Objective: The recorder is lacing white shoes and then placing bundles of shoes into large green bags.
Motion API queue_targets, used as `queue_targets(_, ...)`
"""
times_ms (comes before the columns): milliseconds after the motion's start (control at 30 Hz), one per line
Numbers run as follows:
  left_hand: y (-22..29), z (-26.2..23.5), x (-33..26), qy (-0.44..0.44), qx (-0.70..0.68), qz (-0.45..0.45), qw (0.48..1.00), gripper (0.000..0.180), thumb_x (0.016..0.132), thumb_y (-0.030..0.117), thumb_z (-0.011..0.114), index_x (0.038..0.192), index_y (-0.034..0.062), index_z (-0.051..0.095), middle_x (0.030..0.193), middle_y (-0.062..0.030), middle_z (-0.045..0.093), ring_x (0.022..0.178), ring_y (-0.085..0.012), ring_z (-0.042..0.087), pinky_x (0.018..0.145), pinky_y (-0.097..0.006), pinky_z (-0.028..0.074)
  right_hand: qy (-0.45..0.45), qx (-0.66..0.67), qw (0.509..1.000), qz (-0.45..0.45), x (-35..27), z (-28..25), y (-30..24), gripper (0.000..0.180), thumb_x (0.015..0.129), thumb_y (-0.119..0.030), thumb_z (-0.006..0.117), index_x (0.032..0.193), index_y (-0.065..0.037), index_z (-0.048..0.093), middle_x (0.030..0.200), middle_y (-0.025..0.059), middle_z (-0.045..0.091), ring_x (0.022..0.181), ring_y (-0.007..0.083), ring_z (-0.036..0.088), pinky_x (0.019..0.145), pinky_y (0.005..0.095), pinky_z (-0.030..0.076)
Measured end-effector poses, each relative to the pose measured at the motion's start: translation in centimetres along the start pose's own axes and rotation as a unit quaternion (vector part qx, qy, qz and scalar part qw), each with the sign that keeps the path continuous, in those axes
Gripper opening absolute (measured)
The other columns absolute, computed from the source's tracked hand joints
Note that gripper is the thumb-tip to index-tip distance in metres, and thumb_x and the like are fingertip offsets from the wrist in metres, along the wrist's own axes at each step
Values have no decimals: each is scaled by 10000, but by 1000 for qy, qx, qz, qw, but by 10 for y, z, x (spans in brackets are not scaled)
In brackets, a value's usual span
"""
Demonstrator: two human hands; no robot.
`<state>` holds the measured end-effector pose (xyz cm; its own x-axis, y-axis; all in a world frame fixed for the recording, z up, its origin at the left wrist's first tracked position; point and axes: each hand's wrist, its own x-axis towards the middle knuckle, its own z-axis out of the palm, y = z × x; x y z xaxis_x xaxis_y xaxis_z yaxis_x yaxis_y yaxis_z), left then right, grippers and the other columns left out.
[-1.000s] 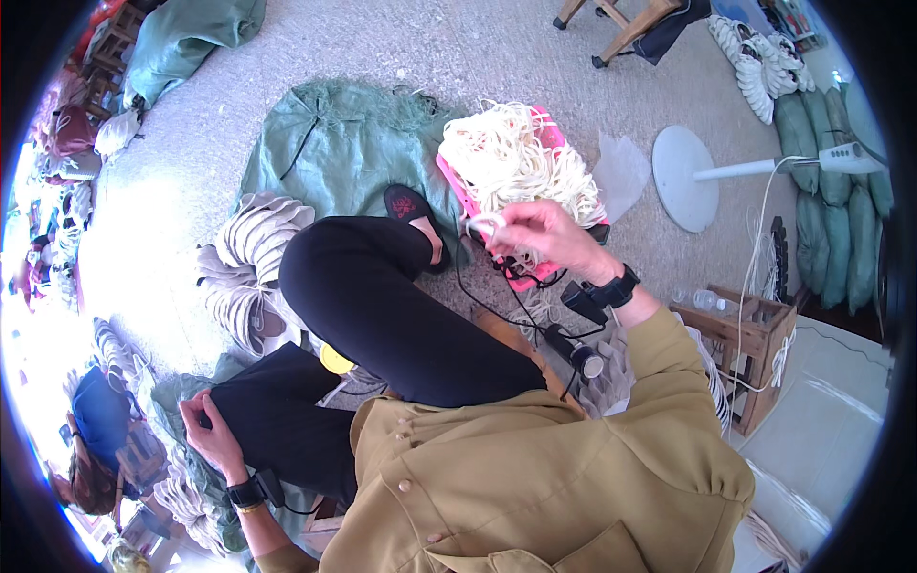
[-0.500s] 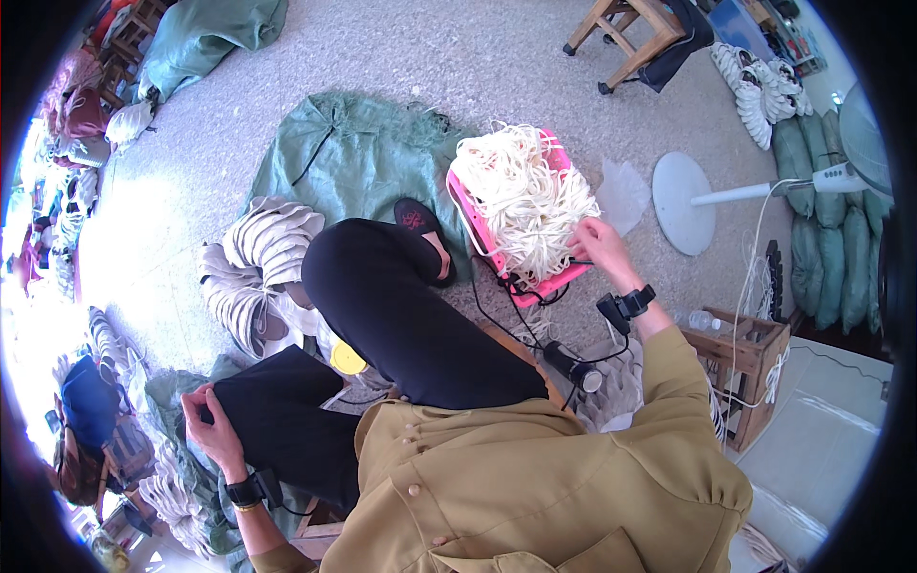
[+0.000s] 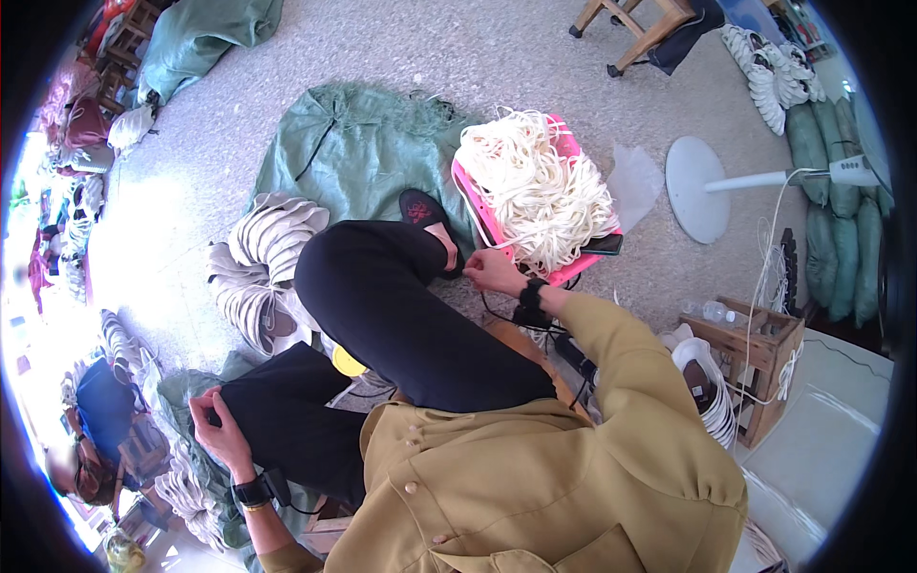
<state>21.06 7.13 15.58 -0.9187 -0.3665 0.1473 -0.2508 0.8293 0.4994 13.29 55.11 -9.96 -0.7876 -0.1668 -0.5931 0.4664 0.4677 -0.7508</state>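
Observation:
My right hand [image 3: 495, 274] hovers by the near left edge of a pink tray [image 3: 462, 183], fingers drawn together in a pinch; whatever is between them is too small to make out. A tangled heap of white cord [image 3: 540, 191] fills the tray and spills over its rim. On its near right corner lies a dark flat device like a phone [image 3: 604, 245]. My left hand [image 3: 222, 435] rests at my left knee, its fingers curled toward the thumb. What they hold, if anything, cannot be made out.
Bundled pale grey shoe parts [image 3: 272, 234] lie left of my knee, a green sack [image 3: 373, 143] beyond. To the right are a fan's white base [image 3: 697, 189], a wooden crate [image 3: 759, 353] and green rolled bundles [image 3: 829, 248]. Black cables run beneath my right wrist. A wooden stool [image 3: 650, 33] stands farther off.
My right hand has moved left and nearer, from the tray's right side to its near left edge. The dark device at the tray's corner is now uncovered. My left hand has stayed at the knee.

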Motion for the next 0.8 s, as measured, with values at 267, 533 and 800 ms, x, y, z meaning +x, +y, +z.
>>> queue_targets(267, 8, -2, 3, -5, 16, -11, 1000, 158, 932, 66, 544, 817, -2, 462, 931, -142, 698, 816, -206, 622, 818, -338, 479, 139, 94, 979, 113, 62, 56, 31, 230, 840, -171, 645, 802, 34, 548, 656, 126, 645, 506, 193, 660, 437, 321, 541)
queue_targets(533, 7, 2, 7, -10, 8, -11, 1000, 145, 931, 60, 549, 828, -8, 473, 928, -137, 698, 823, -193, 623, 822, -334, 479, 200, -102, 973, 48, 82, 65, 42, 314, 823, -233, 637, 772, 76, 616, 672, 208, 660, 559, 292, 686, 517, 370, 571)
queue_targets(800, 21, 5, 11, -16, 11, -23, 1000, 126, 933, 72, 564, 853, -12, 515, 906, -114, 695, 808, -203, 628, 814, -335, 480, -23, -74, 986, 145, 75, 31, 12, 448, 834, -370, 602, 754, 62, 686, 680, 185, 683, 645, 287, 707, 632, 391, 565)
